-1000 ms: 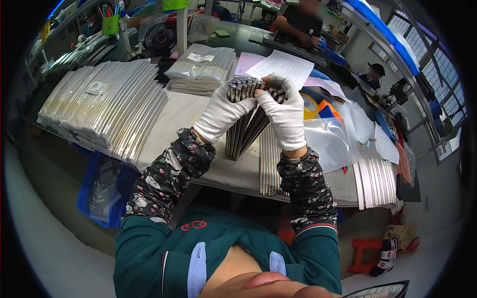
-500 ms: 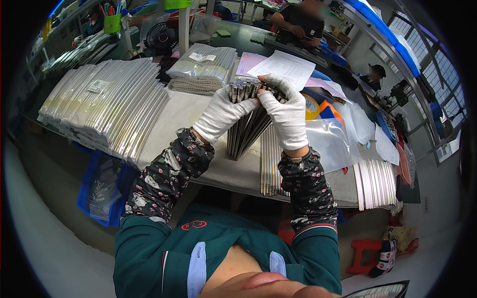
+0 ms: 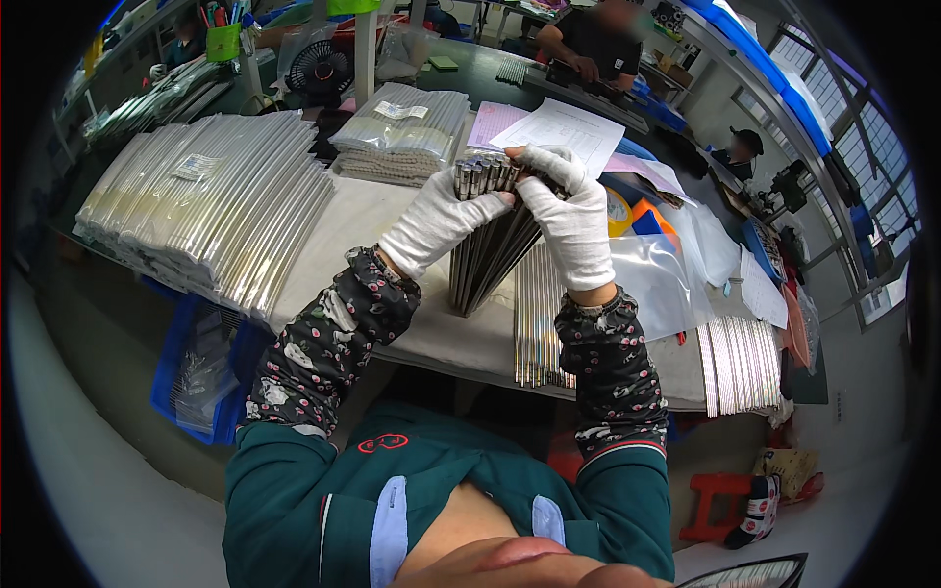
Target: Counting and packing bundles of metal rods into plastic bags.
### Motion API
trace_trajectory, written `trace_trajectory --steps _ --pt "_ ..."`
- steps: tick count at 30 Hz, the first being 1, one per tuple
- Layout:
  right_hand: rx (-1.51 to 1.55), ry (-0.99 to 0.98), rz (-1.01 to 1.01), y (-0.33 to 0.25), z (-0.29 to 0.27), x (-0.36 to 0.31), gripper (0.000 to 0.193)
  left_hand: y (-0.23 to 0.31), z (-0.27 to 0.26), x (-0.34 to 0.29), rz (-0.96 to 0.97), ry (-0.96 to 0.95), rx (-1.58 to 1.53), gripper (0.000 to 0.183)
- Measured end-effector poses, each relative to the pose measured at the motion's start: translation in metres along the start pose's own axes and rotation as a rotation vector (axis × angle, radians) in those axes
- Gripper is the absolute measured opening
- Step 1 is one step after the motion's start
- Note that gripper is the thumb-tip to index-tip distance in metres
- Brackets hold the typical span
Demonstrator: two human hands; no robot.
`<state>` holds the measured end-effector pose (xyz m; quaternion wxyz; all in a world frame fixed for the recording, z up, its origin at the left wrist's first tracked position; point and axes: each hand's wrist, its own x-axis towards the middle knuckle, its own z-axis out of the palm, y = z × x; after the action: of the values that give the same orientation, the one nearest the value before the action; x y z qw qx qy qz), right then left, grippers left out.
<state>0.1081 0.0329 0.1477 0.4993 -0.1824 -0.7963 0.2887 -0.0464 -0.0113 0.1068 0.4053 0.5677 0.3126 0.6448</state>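
A bundle of thin metal rods stands tilted on the covered table, its upper ends fanned between my hands. White fingerless gloves cover both. My left hand is closed around the bundle's left side near the top, thumb across the rods. On the right side my right hand grips the upper ends, with its thumb and fingers bent over them. Part of the rod ends is hidden behind the right fingers. Beside the bundle, a flat row of shiny rods lies under my right wrist.
Plastic-wrapped rod packs are piled at the left, with a smaller stack behind. Papers, a tape roll and a clear plastic bag lie right of my hands. More rods rest at the right edge. A co-worker sits across.
My right hand has shifted slightly right, and the rods' upper ends are spread a little wider. My left hand has hardly moved.
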Motion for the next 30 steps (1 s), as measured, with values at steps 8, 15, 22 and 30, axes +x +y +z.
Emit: trace_trajectory --steps 8,15,22,30 --pt "0.106 0.09 0.059 -0.001 0.012 0.0 0.021 -0.007 -0.002 0.0 0.107 0.02 0.077 0.029" --pt "0.047 0.114 0.013 0.003 0.013 0.001 0.022 -0.009 -0.001 0.0 0.107 0.034 0.009 0.03" --pt "0.048 0.109 -0.009 -0.006 0.02 0.005 0.016 -0.009 -0.011 -0.001 0.074 0.006 0.12 0.031" --pt "0.056 0.083 0.089 -0.007 0.018 0.005 0.022 0.001 -0.01 -0.003 0.101 -0.085 0.11 0.034"
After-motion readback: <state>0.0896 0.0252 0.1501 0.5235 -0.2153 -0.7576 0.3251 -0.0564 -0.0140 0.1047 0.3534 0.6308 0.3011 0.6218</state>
